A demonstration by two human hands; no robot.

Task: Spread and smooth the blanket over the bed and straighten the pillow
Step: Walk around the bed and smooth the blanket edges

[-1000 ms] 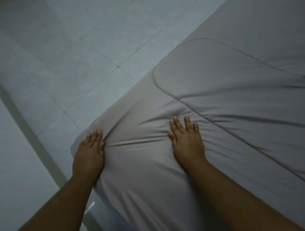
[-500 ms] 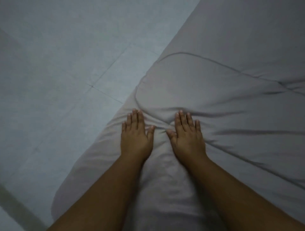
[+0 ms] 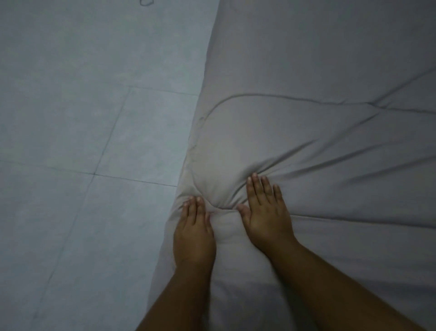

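Blanket point(image 3: 318, 132): plain grey padded cloth. It fills the right half of the frame from the top edge to the bottom. Its left border runs from top centre down to lower centre, where it hangs over toward the floor.

Seam point(image 3: 238, 96): a stitched line in the blanket. It curves up from the left border at mid-frame, then runs right across the upper middle.

Folds point(image 3: 330, 163): several long creases fan out to the right and upper right from the right hand's fingertips. A short bunched ridge of cloth lies between the two hands.

Left hand point(image 3: 194, 232): lower centre, palm down on the blanket, right at its left border. Its fingers point(image 3: 194, 209) are straight and held close together, with the thumb tucked alongside. It presses flat and grasps nothing.

Right hand point(image 3: 267, 218): just right of the left hand and a little higher in the frame, palm down on the blanket. Its fingers point(image 3: 256, 192) are straight and slightly parted, the thumb angled out toward the left hand. It presses flat and grasps nothing.

Forearms point(image 3: 330, 283): bare, entering from the bottom edge and converging toward the hands.

Floor point(image 3: 70, 122): pale grey tiles with thin joint lines, filling the left half of the frame.

Mark point(image 3: 146, 2): a small dark outline on the floor at the top edge, too small to identify.
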